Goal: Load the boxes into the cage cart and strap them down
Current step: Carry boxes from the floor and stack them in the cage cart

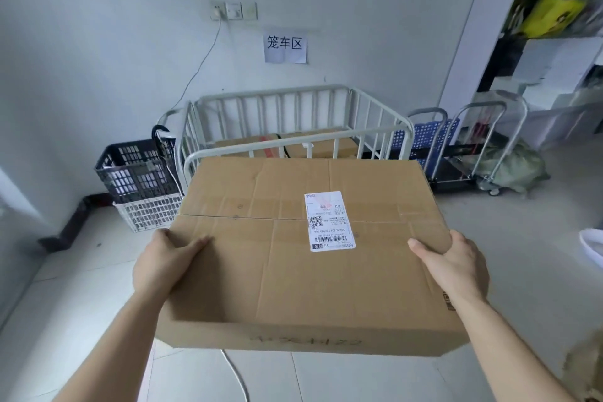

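A large brown cardboard box (277,264) with a white shipping label (329,220) on top hangs in the air in front of me. My left hand (164,263) grips its left edge, thumb on top. My right hand (456,263) grips its right edge the same way. Behind the box stands the white metal cage cart (293,101) against the wall. Inside the cart lie brown boxes (323,147) with a black strap across them; the held box hides the cart's front lower part.
A black crate (137,170) stacked on a white crate (146,214) stands left of the cart. Flat trolleys (456,170) with blue baskets and a green sack (518,170) stand to the right, by shelving (554,42). A white cable (235,372) lies on the tiled floor.
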`<act>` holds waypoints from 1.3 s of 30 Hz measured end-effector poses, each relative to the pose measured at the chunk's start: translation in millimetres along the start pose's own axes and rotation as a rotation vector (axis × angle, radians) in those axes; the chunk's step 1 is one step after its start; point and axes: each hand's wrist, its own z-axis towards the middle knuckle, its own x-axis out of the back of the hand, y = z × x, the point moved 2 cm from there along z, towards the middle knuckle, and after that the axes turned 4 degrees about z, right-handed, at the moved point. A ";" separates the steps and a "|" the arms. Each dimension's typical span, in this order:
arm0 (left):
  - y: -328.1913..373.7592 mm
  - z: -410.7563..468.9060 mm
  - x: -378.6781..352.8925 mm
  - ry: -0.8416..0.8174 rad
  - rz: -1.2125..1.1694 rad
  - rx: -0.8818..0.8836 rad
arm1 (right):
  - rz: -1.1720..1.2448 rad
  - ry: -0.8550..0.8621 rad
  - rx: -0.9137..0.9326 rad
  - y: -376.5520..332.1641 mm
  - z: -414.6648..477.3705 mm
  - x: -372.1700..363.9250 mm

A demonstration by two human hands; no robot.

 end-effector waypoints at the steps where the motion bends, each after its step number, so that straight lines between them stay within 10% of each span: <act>1: 6.9 8.7 1.3 0.022 -0.003 -0.001 | 0.000 0.003 0.012 -10.7 12.1 -5.0; 39: 291.4 437.9 -55.7 0.412 -0.199 0.147 | 0.155 -0.106 0.456 -398.6 514.1 -252.0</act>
